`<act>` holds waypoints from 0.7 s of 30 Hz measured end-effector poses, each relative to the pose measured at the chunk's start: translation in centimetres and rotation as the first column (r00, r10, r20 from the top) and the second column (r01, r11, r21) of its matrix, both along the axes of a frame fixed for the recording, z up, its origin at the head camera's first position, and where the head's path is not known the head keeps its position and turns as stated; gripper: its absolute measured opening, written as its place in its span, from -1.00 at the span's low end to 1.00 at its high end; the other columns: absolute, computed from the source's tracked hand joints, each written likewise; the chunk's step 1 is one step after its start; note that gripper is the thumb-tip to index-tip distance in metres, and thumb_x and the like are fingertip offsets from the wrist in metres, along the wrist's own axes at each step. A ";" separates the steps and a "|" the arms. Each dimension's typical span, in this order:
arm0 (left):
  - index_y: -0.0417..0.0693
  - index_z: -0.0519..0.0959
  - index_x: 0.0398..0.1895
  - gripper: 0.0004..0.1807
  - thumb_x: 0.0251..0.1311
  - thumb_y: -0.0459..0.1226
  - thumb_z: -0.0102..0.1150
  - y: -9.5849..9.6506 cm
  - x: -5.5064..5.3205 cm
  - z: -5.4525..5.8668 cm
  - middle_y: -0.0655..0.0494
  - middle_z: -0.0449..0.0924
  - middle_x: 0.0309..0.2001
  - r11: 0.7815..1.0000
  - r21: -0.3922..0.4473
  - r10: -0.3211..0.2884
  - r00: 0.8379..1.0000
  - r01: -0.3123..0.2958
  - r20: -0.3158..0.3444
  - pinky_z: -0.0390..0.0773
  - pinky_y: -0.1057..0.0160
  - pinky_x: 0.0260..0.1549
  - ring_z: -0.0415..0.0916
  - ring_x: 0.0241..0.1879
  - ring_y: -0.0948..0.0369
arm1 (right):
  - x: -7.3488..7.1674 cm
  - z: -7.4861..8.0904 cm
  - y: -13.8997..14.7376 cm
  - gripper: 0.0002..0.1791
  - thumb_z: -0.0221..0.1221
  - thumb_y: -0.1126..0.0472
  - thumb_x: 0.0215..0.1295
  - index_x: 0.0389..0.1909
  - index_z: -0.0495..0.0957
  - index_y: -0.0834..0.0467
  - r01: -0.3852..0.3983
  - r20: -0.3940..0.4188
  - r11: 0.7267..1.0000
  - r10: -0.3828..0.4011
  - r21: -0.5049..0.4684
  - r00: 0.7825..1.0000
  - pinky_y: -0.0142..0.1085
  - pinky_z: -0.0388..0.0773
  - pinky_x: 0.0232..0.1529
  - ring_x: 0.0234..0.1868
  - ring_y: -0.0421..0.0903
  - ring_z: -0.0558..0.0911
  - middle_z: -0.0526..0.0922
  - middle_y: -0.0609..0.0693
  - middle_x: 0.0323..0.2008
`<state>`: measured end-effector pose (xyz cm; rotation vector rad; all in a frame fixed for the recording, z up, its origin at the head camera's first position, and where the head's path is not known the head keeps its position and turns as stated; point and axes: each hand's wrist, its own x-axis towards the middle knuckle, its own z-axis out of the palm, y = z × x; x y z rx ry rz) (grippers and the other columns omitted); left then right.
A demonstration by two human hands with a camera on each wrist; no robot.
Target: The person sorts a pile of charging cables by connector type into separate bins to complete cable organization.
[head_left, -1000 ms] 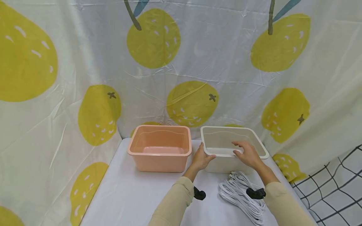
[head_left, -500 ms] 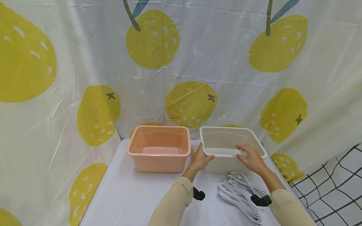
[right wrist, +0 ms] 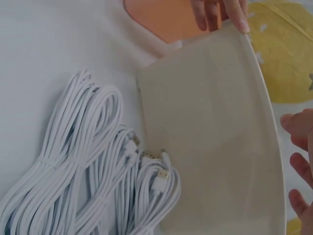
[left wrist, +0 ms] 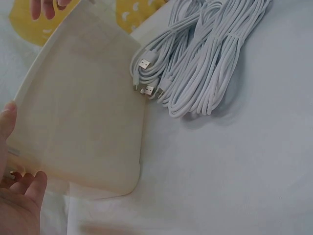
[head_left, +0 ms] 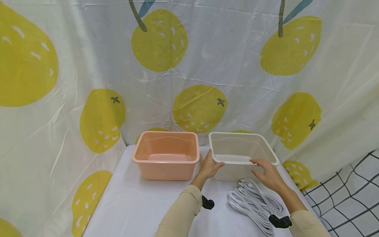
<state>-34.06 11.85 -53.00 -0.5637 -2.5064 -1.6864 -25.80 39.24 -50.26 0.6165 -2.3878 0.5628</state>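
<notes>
An off-white plastic storage bin [head_left: 229,171] stands at the right of the table, with its inside bare. My left hand [head_left: 209,168] holds its front left corner, the thumb on the front near the rim and the fingers along the left side. Over the bin's front rim, toward the right, hovers my right hand [head_left: 268,175], its fingers apart and holding nothing. Bundled white USB cables [head_left: 251,204] lie in front of the bin, below the right hand. Metal plugs on the cables [left wrist: 195,63] show in the left wrist view.
A pink-orange bin [head_left: 168,171] stands left of the off-white one, with a narrow gap between them. A lemon-print curtain [head_left: 201,72] hangs behind the white-covered table [head_left: 133,207]. At the right is a black wire grid [head_left: 349,194].
My right hand has drawn back from inside the off-white bin, toward me and slightly right. The left hand keeps its hold on the corner. Bins and cables have not moved.
</notes>
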 end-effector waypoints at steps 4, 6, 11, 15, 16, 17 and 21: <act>-0.27 0.14 0.55 -0.06 0.23 -0.23 0.48 0.0 -0.1 0.0 -0.29 0.48 0.27 1.000 0.006 -0.004 1.000 0.004 0.005 0.35 -0.16 0.31 0.43 0.28 -0.15 | 0.6 -0.6 0.5 -0.48 0.50 0.49 -0.03 0.04 0.67 0.30 0.020 -0.014 1.000 -0.019 0.009 1.000 -0.10 0.55 -0.17 -0.17 0.11 0.65 0.72 0.15 -0.10; -0.27 0.15 0.55 -0.07 0.23 -0.22 0.48 0.0 -0.1 0.0 -0.28 0.48 0.27 1.000 0.004 -0.003 1.000 0.003 0.003 0.36 -0.15 0.31 0.44 0.28 -0.15 | 0.9 -1.0 0.8 -0.49 0.50 0.48 -0.03 0.02 0.67 0.30 0.026 -0.022 1.000 -0.026 0.009 0.999 -0.08 0.56 -0.18 -0.18 0.12 0.66 0.73 0.15 -0.11; -0.28 0.14 0.55 -0.05 0.23 -0.22 0.49 0.1 -0.1 -0.1 -0.25 0.48 0.28 1.000 -0.006 0.001 1.000 -0.001 0.001 0.35 -0.14 0.32 0.42 0.30 -0.16 | 2.0 -2.4 1.5 -0.50 0.50 0.46 -0.04 0.02 0.68 0.29 0.046 -0.013 0.999 -0.046 0.011 0.999 -0.02 0.58 -0.22 -0.21 0.11 0.68 0.74 0.13 -0.11; -0.31 0.09 0.57 -0.02 0.24 -0.20 0.48 0.1 -0.1 -0.2 -0.29 0.44 0.32 1.000 -0.017 0.000 1.000 0.000 0.016 0.33 -0.14 0.33 0.39 0.33 -0.17 | 2.7 -3.6 2.1 -0.53 0.52 0.44 -0.06 -0.02 0.71 0.26 0.074 0.017 0.997 -0.074 0.011 0.997 -0.03 0.59 -0.24 -0.24 0.09 0.68 0.75 0.10 -0.13; -0.32 0.09 0.57 -0.01 0.24 -0.20 0.48 0.2 -0.1 -0.2 -0.30 0.44 0.31 1.000 -0.017 0.002 1.000 -0.002 0.011 0.34 -0.16 0.32 0.40 0.32 -0.18 | 2.8 -3.9 2.2 -0.54 0.52 0.43 -0.05 -0.04 0.71 0.26 0.083 0.023 0.997 -0.083 0.011 0.996 -0.02 0.60 -0.24 -0.24 0.09 0.68 0.75 0.10 -0.14; -0.31 0.09 0.57 -0.02 0.25 -0.20 0.48 0.2 -0.2 -0.3 -0.31 0.44 0.31 1.000 -0.017 0.001 1.000 -0.001 0.015 0.33 -0.15 0.33 0.39 0.32 -0.18 | 2.9 -4.1 2.4 -0.54 0.52 0.43 -0.06 -0.04 0.71 0.27 0.089 0.029 0.996 -0.089 0.008 0.996 0.00 0.60 -0.24 -0.25 0.09 0.68 0.75 0.10 -0.15; -0.28 0.12 0.56 -0.04 0.24 -0.20 0.48 0.2 -0.2 -0.4 -0.28 0.47 0.29 1.000 -0.012 0.005 1.000 -0.005 0.008 0.35 -0.14 0.32 0.42 0.31 -0.16 | 3.2 -5.1 2.7 -0.56 0.52 0.42 -0.06 -0.06 0.71 0.28 0.117 0.052 0.993 -0.117 -0.006 0.992 0.01 0.60 -0.24 -0.26 0.11 0.67 0.75 0.11 -0.19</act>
